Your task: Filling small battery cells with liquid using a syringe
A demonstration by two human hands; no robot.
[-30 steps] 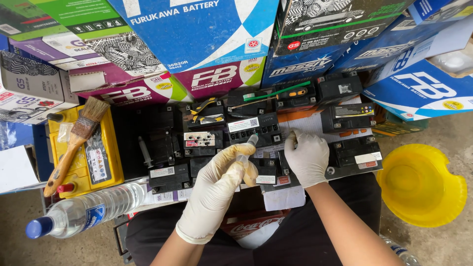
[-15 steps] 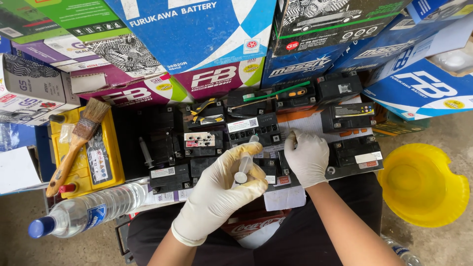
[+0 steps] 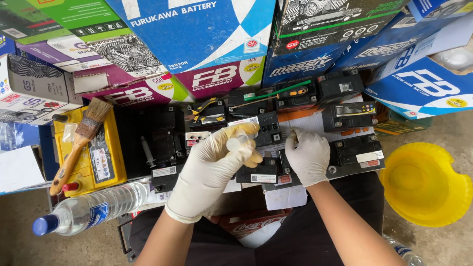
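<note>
Both my hands wear pale latex gloves. My left hand [image 3: 217, 165] is closed around a small clear syringe [image 3: 235, 143], held tip down over a cluster of small black batteries [image 3: 268, 133]. My right hand [image 3: 308, 155] rests with curled fingers on top of one of those batteries [image 3: 354, 152], pressing it in place. The syringe's tip is hidden by my fingers.
A yellow battery [image 3: 106, 162] on the left carries a wooden paintbrush [image 3: 81, 140]. A clear water bottle with a blue cap [image 3: 86, 212] lies at front left. A yellow funnel [image 3: 426, 184] sits on the floor to the right. Stacked battery cartons [image 3: 197, 39] fill the back.
My left hand has turned and lifted the syringe slightly up and right over the black batteries. My right hand has stayed on its battery.
</note>
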